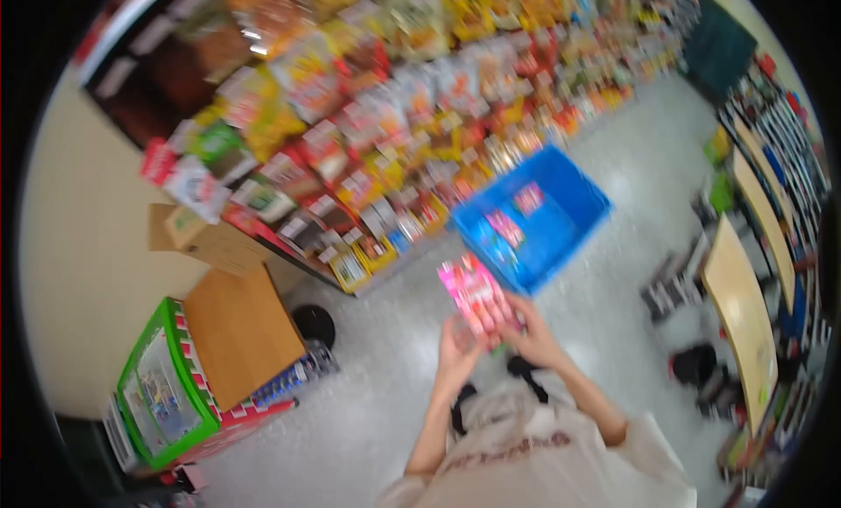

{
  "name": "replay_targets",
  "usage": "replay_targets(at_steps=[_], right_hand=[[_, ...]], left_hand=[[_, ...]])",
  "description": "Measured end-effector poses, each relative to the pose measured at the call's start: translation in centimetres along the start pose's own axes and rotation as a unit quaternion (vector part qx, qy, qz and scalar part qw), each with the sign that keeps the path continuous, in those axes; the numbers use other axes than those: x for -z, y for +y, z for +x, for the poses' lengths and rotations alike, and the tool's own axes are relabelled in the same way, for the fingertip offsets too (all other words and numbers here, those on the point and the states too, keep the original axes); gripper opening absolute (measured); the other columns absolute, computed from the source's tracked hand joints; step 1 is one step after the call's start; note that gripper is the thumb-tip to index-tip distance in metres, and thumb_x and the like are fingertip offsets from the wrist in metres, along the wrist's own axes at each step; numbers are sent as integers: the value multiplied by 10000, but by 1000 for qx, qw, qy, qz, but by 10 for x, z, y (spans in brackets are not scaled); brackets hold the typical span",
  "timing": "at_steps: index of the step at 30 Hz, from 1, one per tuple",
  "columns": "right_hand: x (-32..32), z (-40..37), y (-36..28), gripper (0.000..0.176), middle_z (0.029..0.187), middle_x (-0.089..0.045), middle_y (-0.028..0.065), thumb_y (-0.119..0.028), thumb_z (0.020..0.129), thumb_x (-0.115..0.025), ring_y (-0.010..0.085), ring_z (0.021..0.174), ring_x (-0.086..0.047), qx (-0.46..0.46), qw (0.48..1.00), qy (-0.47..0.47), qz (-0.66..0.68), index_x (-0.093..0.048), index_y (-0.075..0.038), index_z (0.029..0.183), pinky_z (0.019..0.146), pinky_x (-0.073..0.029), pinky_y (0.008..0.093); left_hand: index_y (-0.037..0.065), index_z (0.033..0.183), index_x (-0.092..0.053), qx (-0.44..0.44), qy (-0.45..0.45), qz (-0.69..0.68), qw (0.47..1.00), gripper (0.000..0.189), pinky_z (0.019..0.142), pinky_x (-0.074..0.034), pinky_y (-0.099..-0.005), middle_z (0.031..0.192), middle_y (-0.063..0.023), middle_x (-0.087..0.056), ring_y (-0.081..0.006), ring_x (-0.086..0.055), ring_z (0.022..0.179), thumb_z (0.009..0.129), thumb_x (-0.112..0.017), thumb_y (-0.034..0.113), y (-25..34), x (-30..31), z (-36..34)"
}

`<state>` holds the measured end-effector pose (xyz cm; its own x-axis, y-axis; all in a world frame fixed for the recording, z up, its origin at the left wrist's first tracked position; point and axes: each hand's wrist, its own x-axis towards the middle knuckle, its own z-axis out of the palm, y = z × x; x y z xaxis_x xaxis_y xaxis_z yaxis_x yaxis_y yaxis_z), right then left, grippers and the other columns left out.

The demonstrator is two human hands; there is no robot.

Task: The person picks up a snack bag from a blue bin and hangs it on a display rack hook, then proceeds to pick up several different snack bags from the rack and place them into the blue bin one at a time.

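A pink snack packet [477,291] is held up in front of my body, its print too blurred to read. My left hand [461,340] is closed on its lower left edge. On the lower right side, my right hand [531,333] grips the same packet. Just beyond it, a blue plastic crate [565,215] stands on the floor. Inside lie a pink packet [528,198], another pink packet [505,229] and a bluish packet [503,257].
Shelves of bagged snacks [377,114] run along the far side. At left stand an open cardboard box [215,243], a green-framed freezer [166,385] and a brown board [241,333]. Wooden boards [736,306] and stacked goods line the right. Grey floor [368,403] surrounds me.
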<state>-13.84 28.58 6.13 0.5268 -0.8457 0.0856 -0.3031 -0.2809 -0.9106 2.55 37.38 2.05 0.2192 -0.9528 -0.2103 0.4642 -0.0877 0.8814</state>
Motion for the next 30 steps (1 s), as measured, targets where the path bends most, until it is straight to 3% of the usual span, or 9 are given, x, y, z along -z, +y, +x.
replay_targets(at_steps=[1,2,5,10,14,20,22,26,30], right_hand=[[8,-1,9,598,1371,-502,170,-211,887,-699,283,1261,-479,-10,1000,13,0,-468,-23,1406,1060,-378,407],[13,0,27,617,1221,-550,177,-234,861,-725,303,1144,-520,-15,999,34,25,-488,-14,1386,997,-411,394],[44,2,44,598,1207,-551,174,-221,861,-726,297,1129,-530,-126,989,36,65,-501,-23,1379,967,-430,376],[90,36,118,557,1189,-544,139,-208,884,-708,227,1076,-548,-143,986,11,86,-510,-47,1379,899,-452,321],[131,72,185,525,1235,-527,140,-202,902,-688,230,1089,-539,-231,962,-32,142,-514,-50,1374,920,-445,327],[172,155,308,487,1198,-563,183,-222,908,-665,297,1119,-540,-216,972,-59,71,-534,-30,1336,962,-440,368],[177,187,344,467,1187,-574,245,-205,859,-663,393,1144,-521,-251,965,-53,53,-555,5,1261,973,-446,445],[165,220,433,513,1188,-568,257,-235,829,-672,417,1153,-514,-266,956,-127,8,-529,2,1260,987,-443,460],[151,232,498,590,1174,-601,240,-294,811,-686,409,1196,-490,-369,921,-121,-12,-528,41,1271,1026,-413,450]], left_hand=[[44,1390,-342,18,-2,2,1000,641,926,-516,-339,1213,-152,-607,-208,-604,1136,881,-729,88,-3,-9,7],[44,1390,-343,43,-6,-7,999,640,917,-519,-337,1211,-152,-603,-204,-605,1127,878,-727,75,-3,-22,17],[38,1387,-349,89,43,51,994,635,878,-533,-337,1208,-150,-576,-210,-609,1090,866,-712,25,-15,-60,38],[15,1400,-349,137,111,84,981,635,857,-544,-332,1194,-148,-544,-240,-610,1071,859,-679,-22,-54,-111,88],[0,1412,-369,162,148,131,967,636,868,-546,-339,1207,-153,-543,-242,-606,1086,856,-677,-26,-101,-142,147],[-9,1422,-377,156,177,143,961,638,830,-542,-312,1196,-150,-582,-236,-640,1034,853,-666,-9,-190,-175,271],[-9,1410,-390,165,184,146,958,622,806,-544,-304,1185,-151,-589,-229,-645,1015,852,-664,-15,-224,-174,315],[-14,1369,-428,214,204,147,944,571,752,-545,-293,1154,-151,-609,-212,-654,975,847,-660,-26,-290,-168,376],[8,1358,-447,267,242,167,918,593,744,-544,-292,1122,-129,-613,-205,-655,953,816,-686,-19,-343,-170,412]])
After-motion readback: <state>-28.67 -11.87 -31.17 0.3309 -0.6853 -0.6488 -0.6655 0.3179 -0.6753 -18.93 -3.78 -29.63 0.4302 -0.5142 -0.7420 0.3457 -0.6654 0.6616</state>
